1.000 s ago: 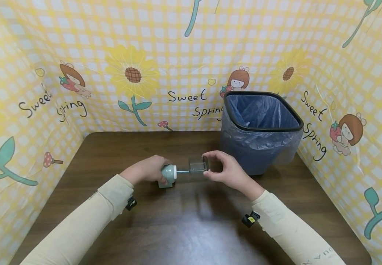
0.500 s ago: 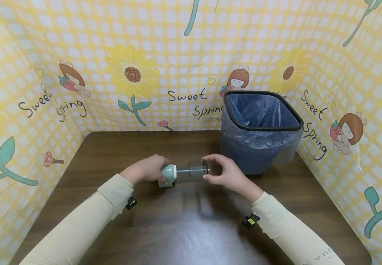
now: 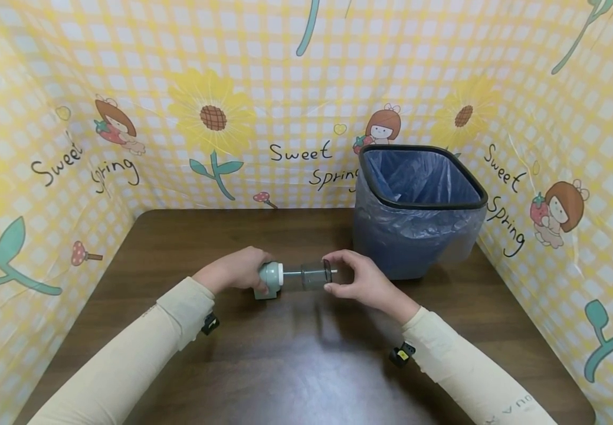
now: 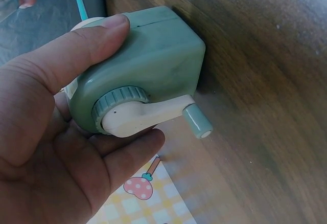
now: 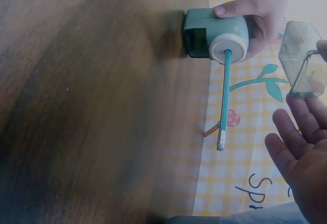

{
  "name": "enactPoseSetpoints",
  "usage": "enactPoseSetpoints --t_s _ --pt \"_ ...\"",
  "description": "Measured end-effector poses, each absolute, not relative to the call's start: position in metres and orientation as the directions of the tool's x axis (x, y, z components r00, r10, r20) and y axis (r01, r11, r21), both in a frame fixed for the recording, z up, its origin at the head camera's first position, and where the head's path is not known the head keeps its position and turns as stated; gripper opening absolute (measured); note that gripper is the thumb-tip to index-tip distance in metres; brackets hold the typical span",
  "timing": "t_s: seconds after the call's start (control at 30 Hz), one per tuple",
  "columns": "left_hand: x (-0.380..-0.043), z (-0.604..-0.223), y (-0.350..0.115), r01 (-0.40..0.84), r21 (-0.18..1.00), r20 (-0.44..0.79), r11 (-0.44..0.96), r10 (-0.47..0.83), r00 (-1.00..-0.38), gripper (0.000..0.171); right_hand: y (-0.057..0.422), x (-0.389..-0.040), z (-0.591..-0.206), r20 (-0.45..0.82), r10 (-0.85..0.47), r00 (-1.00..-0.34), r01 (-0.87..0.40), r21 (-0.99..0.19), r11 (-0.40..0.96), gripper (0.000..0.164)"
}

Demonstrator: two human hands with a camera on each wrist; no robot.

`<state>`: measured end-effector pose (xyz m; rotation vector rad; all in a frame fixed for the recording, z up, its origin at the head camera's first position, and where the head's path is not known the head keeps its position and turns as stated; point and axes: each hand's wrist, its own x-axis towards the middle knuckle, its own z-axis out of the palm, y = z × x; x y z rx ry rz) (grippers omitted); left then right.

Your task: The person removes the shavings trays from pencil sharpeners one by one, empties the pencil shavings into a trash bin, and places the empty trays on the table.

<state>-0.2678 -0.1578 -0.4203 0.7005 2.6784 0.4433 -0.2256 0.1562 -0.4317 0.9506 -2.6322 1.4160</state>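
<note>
A green crank pencil sharpener (image 3: 271,278) is held in my left hand (image 3: 236,270), thumb over its top and fingers beneath. Its pale crank (image 4: 153,116) with a green knob shows in the left wrist view. From the round white front sticks a teal pencil (image 5: 225,101), eraser end outward; its point is hidden inside. A dark slot (image 5: 196,42) gapes in the sharpener's body. My right hand (image 3: 361,277) pinches a clear smoky shavings drawer (image 5: 301,60) between thumb and fingers, apart from the sharpener. In the head view the drawer overlaps the pencil's outer end.
Behind my right hand stands a bin (image 3: 391,248) with a black rim and a bluish plastic liner. The brown wooden table (image 3: 285,366) lies under both hands. Yellow checked cloth (image 3: 295,88) walls in its back and sides.
The drawer has turned in my right hand, and the pencil's end now shows through and past it. The right hand has shifted slightly left. My left hand and the sharpener stay in place.
</note>
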Motion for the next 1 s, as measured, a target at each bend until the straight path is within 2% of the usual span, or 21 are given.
enactPoseSetpoints --t_s 0.47,1.0 --pt "-0.265 -0.419 -0.158 0.407 0.370 -0.242 0.835 0.509 -0.826 0.069 0.156 -0.226 -0.440 0.215 -0.515 -0.830 -0.487 -0.729 0.481 0.051" --pt "-0.266 -0.419 -0.158 0.411 0.369 -0.239 0.833 0.513 -0.824 0.070 0.153 -0.223 -0.448 0.195 -0.546 -0.815 -0.484 -0.746 0.457 0.052"
